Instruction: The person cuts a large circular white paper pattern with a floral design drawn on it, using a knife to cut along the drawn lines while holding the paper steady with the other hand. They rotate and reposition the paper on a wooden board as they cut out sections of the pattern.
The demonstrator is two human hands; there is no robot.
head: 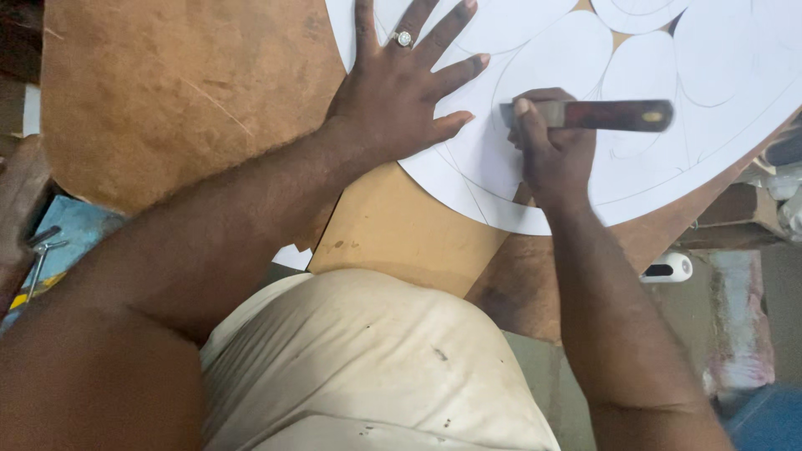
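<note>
Left hand (401, 92) fingers splayed flat on white paper (535, 67) | right hand (547, 150) fingers gripping dark wooden-handled tool (597, 115)

Two hands are showing: one left hand (399, 92), lying flat with fingers spread, and one right hand (547, 150), closing around one dark wooden-handled tool (597, 114). One ring (404, 38) is sitting on the left hand. One white paper sheet (668, 159) with drawn oval outlines is lying over two brown boards (167, 92). One white cylindrical object (668, 268) is lying at the right.
</note>
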